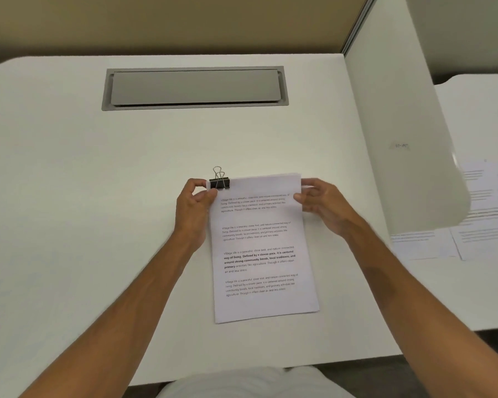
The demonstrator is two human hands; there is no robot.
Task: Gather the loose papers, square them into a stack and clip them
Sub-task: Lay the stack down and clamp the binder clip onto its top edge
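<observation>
paper stack [263, 248] is lying mid-desk [69, 196], black binder clip [219, 182] biting its far-left corner. left hand [194, 203] and right hand [322, 205] are pinching the far corners. text reading "village life is a peaceful, close-knit...".

Both arms are bare from the hands to the lower frame edge, with no sleeves in view. The left hand [194, 202] and right hand [322, 206] wear no visible rings, watch or gloves. At 6 o'clock, light-coloured clothing [242, 383] shows.
</observation>
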